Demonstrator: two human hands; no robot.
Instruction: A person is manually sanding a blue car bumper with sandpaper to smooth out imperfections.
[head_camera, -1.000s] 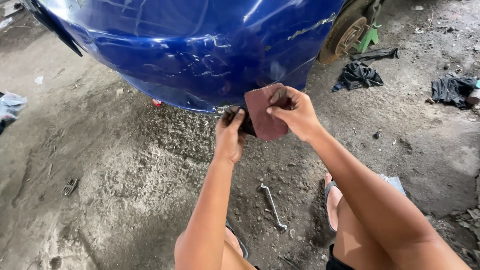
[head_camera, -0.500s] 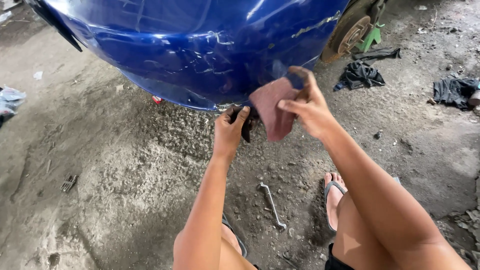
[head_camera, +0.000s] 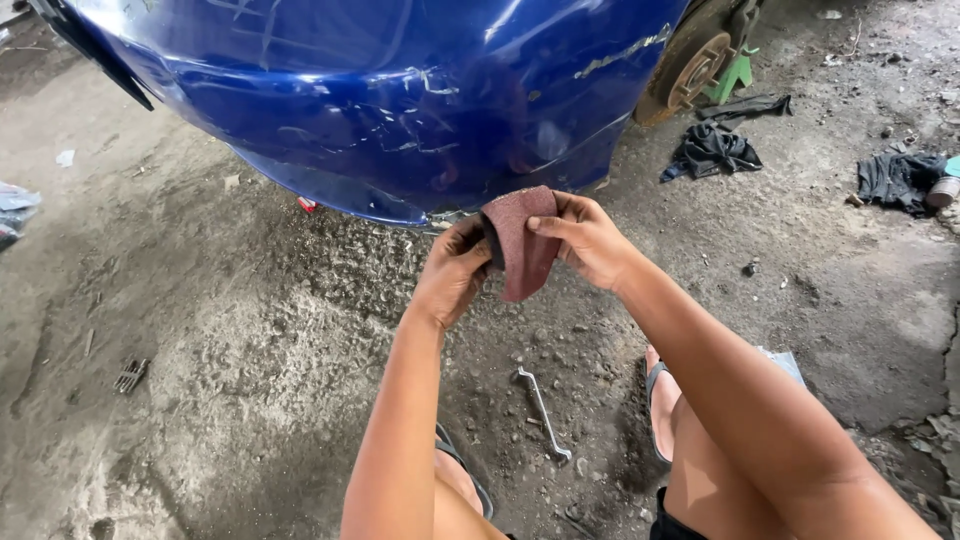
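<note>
Both hands hold a reddish sandpaper sheet (head_camera: 522, 240) just below the scratched blue bumper (head_camera: 400, 100). The right hand (head_camera: 585, 240) pinches the sheet's upper edge, thumb on its face. The left hand (head_camera: 455, 270) grips the sheet's left side, where it folds over a dark block; fingers closed around it. Below the grip, a wrench (head_camera: 543, 413) lies on the concrete floor (head_camera: 200, 350). Well right of the grip lie dark rags (head_camera: 712, 150), near a bare brake disc (head_camera: 690, 65).

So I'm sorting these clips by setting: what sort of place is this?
Likely a car repair workshop: a scratched blue car body panel, a bare rusty brake disc, and a metal wrench on the gritty concrete floor.
</note>
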